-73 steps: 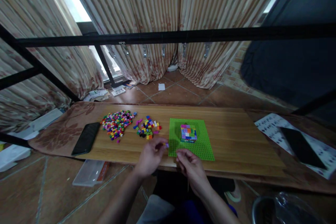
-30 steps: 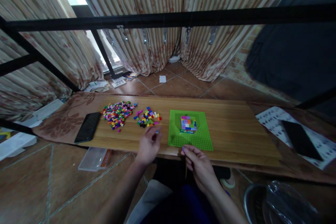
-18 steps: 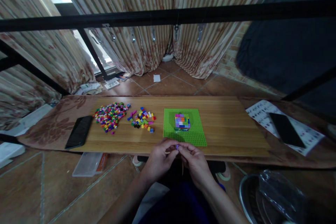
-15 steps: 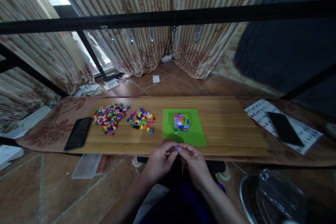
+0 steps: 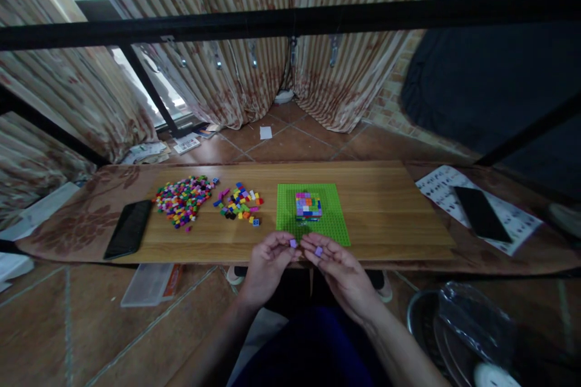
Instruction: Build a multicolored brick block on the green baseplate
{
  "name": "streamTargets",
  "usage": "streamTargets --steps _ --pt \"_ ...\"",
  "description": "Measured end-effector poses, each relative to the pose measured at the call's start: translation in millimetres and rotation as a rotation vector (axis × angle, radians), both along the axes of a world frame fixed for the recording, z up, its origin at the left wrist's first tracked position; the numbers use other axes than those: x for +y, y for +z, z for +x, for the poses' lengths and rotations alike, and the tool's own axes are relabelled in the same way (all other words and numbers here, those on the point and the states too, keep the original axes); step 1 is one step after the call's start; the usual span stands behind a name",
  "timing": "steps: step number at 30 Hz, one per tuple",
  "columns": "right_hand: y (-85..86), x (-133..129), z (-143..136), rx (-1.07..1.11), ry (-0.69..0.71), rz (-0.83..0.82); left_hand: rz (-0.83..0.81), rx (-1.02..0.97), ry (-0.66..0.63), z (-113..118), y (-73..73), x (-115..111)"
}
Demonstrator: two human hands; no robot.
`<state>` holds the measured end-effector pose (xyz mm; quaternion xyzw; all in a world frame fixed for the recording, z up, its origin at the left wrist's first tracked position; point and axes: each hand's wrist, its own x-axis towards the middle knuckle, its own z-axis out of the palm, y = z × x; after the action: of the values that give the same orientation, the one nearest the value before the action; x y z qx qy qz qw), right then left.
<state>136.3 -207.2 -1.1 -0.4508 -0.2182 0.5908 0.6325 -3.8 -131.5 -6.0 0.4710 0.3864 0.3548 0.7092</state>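
My left hand (image 5: 267, 263) pinches a small light purple brick (image 5: 293, 243) between thumb and fingers. Another purple brick (image 5: 319, 251) is in my right hand (image 5: 340, 266), held at the thumb against the fingers. Both hands are close together over the near edge of a green baseplate (image 5: 336, 224). On that plate stands a low, squarish block of multicoloured bricks (image 5: 308, 205), just beyond my fingertips. Left of the plate lies a small loose group of bricks (image 5: 238, 201), and farther left a larger heap of bricks (image 5: 182, 199).
A wooden board (image 5: 381, 211) carries the bricks. At its left end lies a black phone (image 5: 128, 230); on the right, a dark device (image 5: 482, 213) rests on a printed sheet (image 5: 436, 181). A black bar (image 5: 272, 23) crosses beyond the board. A clear plastic box (image 5: 144, 284) is below.
My hands have moved slightly apart. The purple piece they gripped jointly is now seen as two purple bricks, one in each hand. The camera view has shifted a little.
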Motion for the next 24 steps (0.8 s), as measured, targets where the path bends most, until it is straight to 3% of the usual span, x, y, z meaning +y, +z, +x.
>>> streamTargets --steps 6,12,24 --pt "-0.2 2.9 -2.5 -0.173 0.016 0.0 -0.077 -0.05 -0.015 1.1 8.2 -2.7" --pt "-4.7 2.3 -1.7 -0.285 0.008 -0.016 -0.157 -0.099 -0.01 0.1 3.9 -3.7" --pt "-18.4 2.4 12.8 -0.306 -0.13 -0.078 -0.253 -0.086 0.122 0.1 -4.2 -0.6"
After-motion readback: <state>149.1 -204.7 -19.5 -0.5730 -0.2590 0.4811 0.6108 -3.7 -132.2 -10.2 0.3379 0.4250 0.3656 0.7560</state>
